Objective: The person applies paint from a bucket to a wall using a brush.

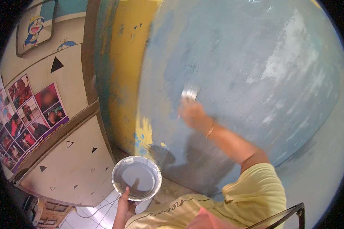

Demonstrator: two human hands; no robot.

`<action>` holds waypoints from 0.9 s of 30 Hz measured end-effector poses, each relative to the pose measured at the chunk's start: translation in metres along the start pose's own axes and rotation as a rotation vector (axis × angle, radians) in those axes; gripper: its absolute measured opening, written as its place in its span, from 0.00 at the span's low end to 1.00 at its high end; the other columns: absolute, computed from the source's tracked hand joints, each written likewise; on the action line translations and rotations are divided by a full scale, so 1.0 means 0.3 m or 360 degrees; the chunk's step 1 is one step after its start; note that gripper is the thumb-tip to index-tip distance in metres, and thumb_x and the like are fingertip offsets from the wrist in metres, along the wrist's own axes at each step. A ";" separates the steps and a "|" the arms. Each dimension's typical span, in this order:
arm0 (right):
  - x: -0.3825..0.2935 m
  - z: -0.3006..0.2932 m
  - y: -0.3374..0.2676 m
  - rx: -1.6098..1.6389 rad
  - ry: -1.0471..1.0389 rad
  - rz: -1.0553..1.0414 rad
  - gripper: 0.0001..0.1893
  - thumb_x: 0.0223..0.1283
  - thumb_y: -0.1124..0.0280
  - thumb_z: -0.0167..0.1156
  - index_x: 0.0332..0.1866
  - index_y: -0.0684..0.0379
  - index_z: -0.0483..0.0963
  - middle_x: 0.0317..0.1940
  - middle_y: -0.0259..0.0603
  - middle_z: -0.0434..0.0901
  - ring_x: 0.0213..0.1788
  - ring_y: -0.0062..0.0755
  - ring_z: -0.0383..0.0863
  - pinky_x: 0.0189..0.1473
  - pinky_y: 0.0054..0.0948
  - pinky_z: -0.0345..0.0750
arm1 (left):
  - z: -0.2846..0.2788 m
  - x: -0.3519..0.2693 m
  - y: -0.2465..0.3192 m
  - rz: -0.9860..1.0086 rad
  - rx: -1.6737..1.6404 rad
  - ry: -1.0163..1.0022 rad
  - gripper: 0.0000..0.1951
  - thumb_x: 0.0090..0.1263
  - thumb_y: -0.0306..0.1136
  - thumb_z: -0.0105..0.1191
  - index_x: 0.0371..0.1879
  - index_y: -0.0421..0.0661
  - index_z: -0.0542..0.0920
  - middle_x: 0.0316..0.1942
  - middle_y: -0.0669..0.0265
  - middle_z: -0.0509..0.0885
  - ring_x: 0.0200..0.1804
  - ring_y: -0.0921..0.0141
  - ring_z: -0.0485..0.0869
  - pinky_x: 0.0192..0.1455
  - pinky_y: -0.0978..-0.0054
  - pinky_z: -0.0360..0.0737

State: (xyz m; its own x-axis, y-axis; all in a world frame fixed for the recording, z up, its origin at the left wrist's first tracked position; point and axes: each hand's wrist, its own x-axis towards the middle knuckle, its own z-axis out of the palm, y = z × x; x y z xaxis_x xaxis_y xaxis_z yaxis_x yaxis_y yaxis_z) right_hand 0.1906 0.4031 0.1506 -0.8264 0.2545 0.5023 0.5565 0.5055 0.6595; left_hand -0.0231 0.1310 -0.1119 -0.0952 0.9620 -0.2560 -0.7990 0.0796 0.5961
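My right hand [194, 115] grips a paintbrush [190, 93], blurred by motion, with its bristles against the wall [218, 57]. Blue-grey paint covers much of that wall, with paler streaks at the upper right. In my left hand [125, 204] is a round tub [158, 179] of grey paint, with my thumb over its paint-smeared rim. The tub is low in front of me, below and to the left of the brush. Part of the brush handle is hidden by my right hand.
To the left stands a refrigerator [66, 160] with stickers and a photo sheet [31, 117]. A yellow painted strip [129, 57] runs between it and the grey area. A cable [99, 206] crosses the tiled floor [89, 219]. A dark curved frame [299, 210] is at lower right.
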 end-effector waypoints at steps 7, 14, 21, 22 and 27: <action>-0.203 0.369 -0.308 0.0453 -0.0605 0.0206 0.07 0.52 0.68 0.55 0.34 0.55 0.77 0.39 0.46 0.77 0.39 0.43 0.79 0.44 0.40 0.77 | -0.070 -0.035 0.039 -0.0063 0.0056 -0.0026 0.31 0.70 0.48 0.50 0.64 0.40 0.59 0.59 0.55 0.71 0.59 0.62 0.73 0.61 0.56 0.72; 0.082 0.293 0.080 0.1121 -0.0191 0.0716 0.10 0.49 0.65 0.59 0.32 0.58 0.81 0.32 0.45 0.83 0.35 0.42 0.82 0.40 0.36 0.76 | -0.147 -0.020 0.044 -0.0121 0.0003 0.0030 0.30 0.70 0.45 0.52 0.64 0.41 0.60 0.59 0.55 0.71 0.58 0.62 0.73 0.61 0.58 0.71; 0.368 -0.367 0.186 0.0212 0.0914 0.0400 0.07 0.52 0.73 0.57 0.35 0.60 0.78 0.34 0.47 0.80 0.36 0.48 0.80 0.37 0.38 0.76 | -0.153 0.025 0.047 -0.0124 -0.0084 0.0087 0.28 0.68 0.41 0.55 0.62 0.41 0.62 0.57 0.56 0.73 0.57 0.62 0.75 0.59 0.60 0.73; 0.388 -0.370 0.177 -0.0015 0.1049 0.0333 0.06 0.52 0.74 0.56 0.33 0.59 0.78 0.36 0.45 0.80 0.37 0.47 0.80 0.37 0.38 0.76 | -0.156 0.039 0.043 -0.0106 -0.0099 0.0092 0.28 0.68 0.41 0.55 0.62 0.41 0.63 0.56 0.56 0.73 0.56 0.61 0.75 0.58 0.60 0.74; 0.264 0.089 -0.041 -0.0320 0.0353 0.0275 0.06 0.48 0.71 0.59 0.33 0.55 0.78 0.44 0.45 0.74 0.40 0.46 0.78 0.38 0.40 0.77 | -0.192 0.092 0.031 -0.0109 -0.0061 0.0088 0.28 0.69 0.43 0.53 0.62 0.40 0.63 0.57 0.56 0.73 0.58 0.60 0.74 0.60 0.56 0.71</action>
State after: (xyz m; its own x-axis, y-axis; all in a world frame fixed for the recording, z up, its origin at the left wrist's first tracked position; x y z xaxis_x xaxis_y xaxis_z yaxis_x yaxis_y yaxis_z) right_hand 0.1159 0.4392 0.1673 -0.6920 0.1256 0.7109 0.7105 0.2924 0.6401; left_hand -0.0673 0.1431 -0.1572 -0.0713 0.9387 -0.3372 -0.8266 0.1336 0.5466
